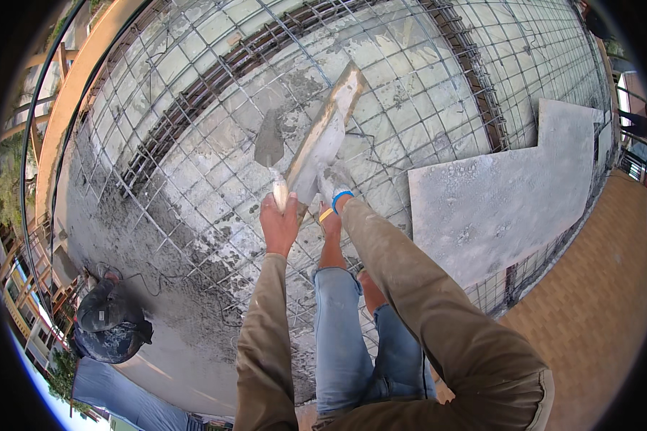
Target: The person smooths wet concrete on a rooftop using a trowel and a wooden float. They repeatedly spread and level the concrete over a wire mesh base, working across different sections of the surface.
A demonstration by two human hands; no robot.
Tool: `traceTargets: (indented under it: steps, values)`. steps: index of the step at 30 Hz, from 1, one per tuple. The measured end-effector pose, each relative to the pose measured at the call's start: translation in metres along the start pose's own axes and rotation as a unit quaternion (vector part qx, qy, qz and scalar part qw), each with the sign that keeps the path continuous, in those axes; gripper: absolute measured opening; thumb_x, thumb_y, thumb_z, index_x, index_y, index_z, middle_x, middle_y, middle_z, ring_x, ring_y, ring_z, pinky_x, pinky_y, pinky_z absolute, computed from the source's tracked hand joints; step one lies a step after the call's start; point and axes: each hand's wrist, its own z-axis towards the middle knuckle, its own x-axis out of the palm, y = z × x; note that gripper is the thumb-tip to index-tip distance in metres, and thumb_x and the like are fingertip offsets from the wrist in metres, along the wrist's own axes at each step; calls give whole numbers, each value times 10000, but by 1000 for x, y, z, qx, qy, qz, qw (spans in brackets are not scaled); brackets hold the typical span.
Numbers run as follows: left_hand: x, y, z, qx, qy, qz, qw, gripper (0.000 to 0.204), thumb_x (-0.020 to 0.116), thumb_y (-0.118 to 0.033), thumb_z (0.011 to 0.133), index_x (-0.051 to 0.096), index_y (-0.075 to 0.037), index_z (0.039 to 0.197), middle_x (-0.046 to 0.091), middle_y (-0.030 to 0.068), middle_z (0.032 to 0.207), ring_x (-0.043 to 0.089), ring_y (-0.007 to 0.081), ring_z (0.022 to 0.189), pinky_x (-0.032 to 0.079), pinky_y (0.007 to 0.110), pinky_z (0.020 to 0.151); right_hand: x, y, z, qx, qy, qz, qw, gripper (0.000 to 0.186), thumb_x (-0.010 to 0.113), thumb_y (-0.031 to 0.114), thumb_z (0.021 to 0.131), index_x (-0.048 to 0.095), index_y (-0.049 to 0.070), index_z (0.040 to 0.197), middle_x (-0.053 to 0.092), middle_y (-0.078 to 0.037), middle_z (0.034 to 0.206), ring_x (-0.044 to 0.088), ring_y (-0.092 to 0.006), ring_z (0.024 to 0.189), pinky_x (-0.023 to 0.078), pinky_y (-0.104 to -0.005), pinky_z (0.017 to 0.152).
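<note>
My left hand (280,224) is closed round the pale handle of a trowel (270,144). Its grey, pointed blade reaches away from me over the steel mesh. Just right of it, a long cement-smeared wooden board (328,133) lies slanted over the mesh. My right hand (333,181), in a whitish glove with a blue cuff, grips the board's right side near its close end; the fingertips are partly hidden. Under the mesh (402,136) spreads a pale surface with patches of wet grey cement (172,230), thickest on the left.
A large grey panel (496,208) lies on the mesh to the right. Bundled rebar (216,79) crosses the far side. At the lower left, a person in a dark helmet (111,323) is close by. Tan flooring (589,266) runs along the right; black cables hang at the left.
</note>
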Motion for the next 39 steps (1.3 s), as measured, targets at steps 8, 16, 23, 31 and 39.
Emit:
traceTargets:
  steps: [8, 16, 23, 31, 39]
  values:
    - [45, 70, 79, -70, 41, 78, 994, 561, 684, -404, 921, 646, 123, 1110, 681, 350, 990, 674, 506, 947, 525, 524, 848, -67, -117, -59, -109, 130, -154, 973, 572, 572, 520, 956, 643, 48, 1272, 666, -199, 1201, 612, -338, 1129, 479, -413, 959]
    - [80, 110, 161, -82, 92, 226, 966, 576, 621, -465, 953, 645, 92, 1099, 685, 346, 1004, 667, 512, 1002, 522, 558, 866, -217, -272, -169, 247, 48, -132, 959, 572, 653, 454, 949, 611, -28, 1254, 696, -205, 1024, 677, -316, 962, 528, -397, 851]
    - [91, 86, 143, -50, 158, 378, 911, 763, 662, -445, 931, 445, 80, 1440, 590, 332, 1278, 572, 474, 1217, 466, 512, 1017, -245, -347, -273, 349, -4, -27, 937, 606, 666, 446, 956, 578, -68, 1265, 710, -244, 1068, 703, -330, 985, 541, -401, 869]
    - [199, 45, 28, 6, 296, 239, 925, 527, 682, -317, 925, 618, 128, 1200, 685, 332, 1128, 684, 403, 1059, 519, 431, 925, -220, -411, -304, 392, -29, 91, 915, 693, 627, 504, 946, 557, -62, 1340, 671, -283, 1220, 632, -382, 1201, 482, -410, 1032]
    - [358, 38, -89, 94, 322, 326, 884, 546, 696, -368, 884, 648, 67, 1210, 718, 274, 987, 690, 431, 972, 519, 455, 904, -180, -538, -294, 401, -77, 152, 900, 667, 643, 550, 905, 652, -27, 1237, 706, -254, 1158, 659, -380, 1150, 501, -427, 1009]
